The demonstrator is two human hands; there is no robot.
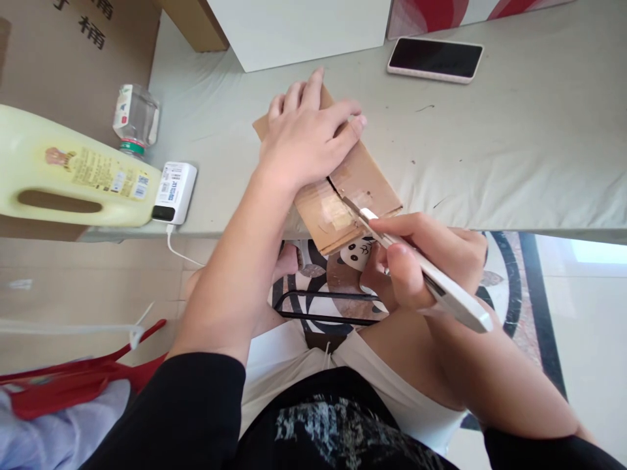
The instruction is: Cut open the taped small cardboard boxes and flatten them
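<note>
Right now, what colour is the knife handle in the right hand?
The knife handle is white, shown best in the head view.

Cloth-covered tbl (529, 137): phone (435, 59), white pwr bank (179, 189) nr edge; cardbd box (366, 175) overhanging front edge.

**View from the head, looking down**

The single view looks from the person's head, facing forward and steeply down, at close range. The lap (280, 352) lies low in the middle, the left hand (301, 140) and right hand (431, 251) near the centre, and the counter (529, 143) across the upper half. Floor (588, 326) shows below the counter's near edge.
</note>
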